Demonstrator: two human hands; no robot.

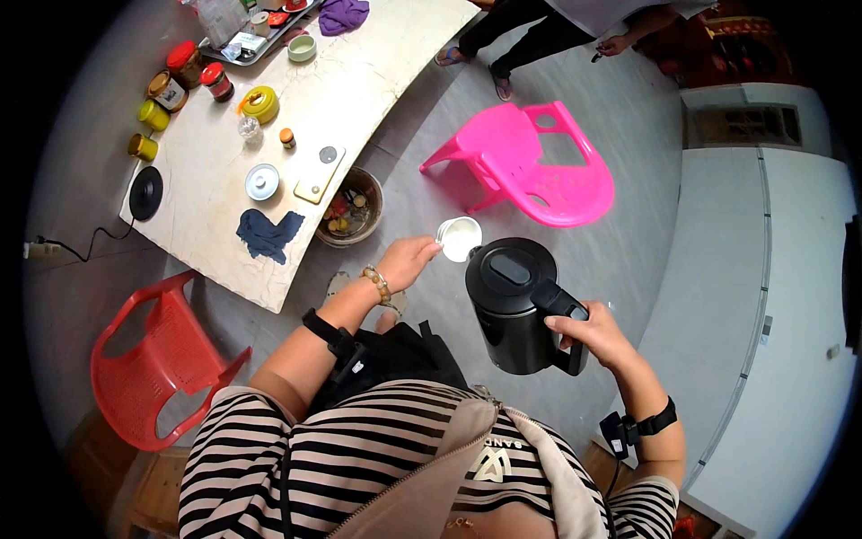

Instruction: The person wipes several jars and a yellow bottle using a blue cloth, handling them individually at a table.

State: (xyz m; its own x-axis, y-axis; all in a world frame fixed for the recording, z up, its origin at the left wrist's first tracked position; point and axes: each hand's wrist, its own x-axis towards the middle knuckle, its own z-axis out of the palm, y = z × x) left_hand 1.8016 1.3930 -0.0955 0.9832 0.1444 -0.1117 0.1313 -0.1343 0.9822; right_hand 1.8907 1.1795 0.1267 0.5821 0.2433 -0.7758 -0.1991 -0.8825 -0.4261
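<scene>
My left hand [407, 261] pinches a white cup [461, 239] by its side, out over the floor beyond the table's edge. In my right hand [592, 335] is the handle of a black electric kettle [513, 306] with its lid down. The kettle's spout points at the cup and comes close to its rim; whether water is flowing I cannot tell. Left of my hands, a dark blue cloth [269, 234], a lidded white bowl [262, 182] and a phone [320, 175] lie on the stone-topped table [222, 266].
A bucket of scraps [350, 209] stands below the table edge. Ahead is a pink plastic chair [518, 155]; a red one [161, 350] is at left. A black kettle base [146, 193] trails a cord. Jars [217, 82] line the wall. Another person [539, 34] stands beyond.
</scene>
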